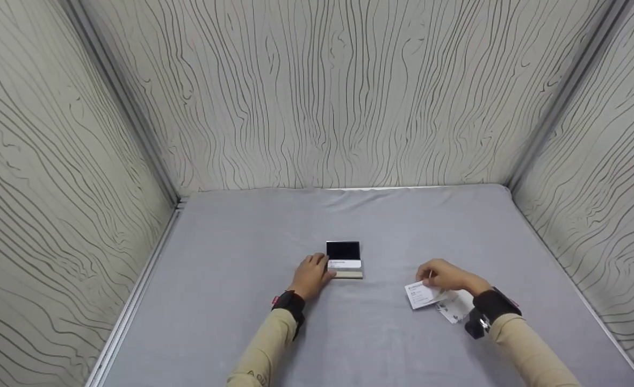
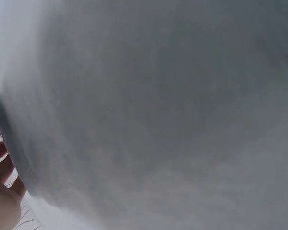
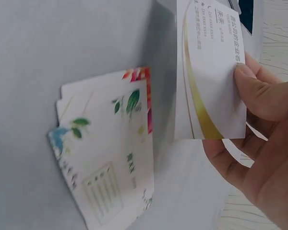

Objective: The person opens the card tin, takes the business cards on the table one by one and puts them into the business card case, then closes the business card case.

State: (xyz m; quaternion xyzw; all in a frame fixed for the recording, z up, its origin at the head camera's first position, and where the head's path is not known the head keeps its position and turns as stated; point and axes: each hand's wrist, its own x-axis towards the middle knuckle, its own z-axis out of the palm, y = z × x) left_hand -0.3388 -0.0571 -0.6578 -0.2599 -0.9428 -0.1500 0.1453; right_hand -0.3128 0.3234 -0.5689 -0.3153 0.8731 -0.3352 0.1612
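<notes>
My left hand [image 1: 309,278] holds the left side of an open business card case [image 1: 343,250] lying on the table, thumb at its near corner and fingers along its edge. The case has a dark inner face, with a white card [image 1: 345,264] across its middle and a pale strip nearest me. In the right wrist view, my right hand [image 3: 269,115] pinches a white business card [image 3: 211,76] with a gold curve and printed text between thumb and fingers. Below that card, a loose stack of business cards [image 3: 110,158] with leaf and flower prints lies on the cloth.
A grey cloth [image 1: 252,231] covers the table. Wood-grain-patterned panels [image 1: 317,97] enclose it at the back and both sides, joined by grey metal posts [image 1: 129,107]. The left wrist view is mostly cloth, with a few fingers [image 2: 5,167] at its left edge.
</notes>
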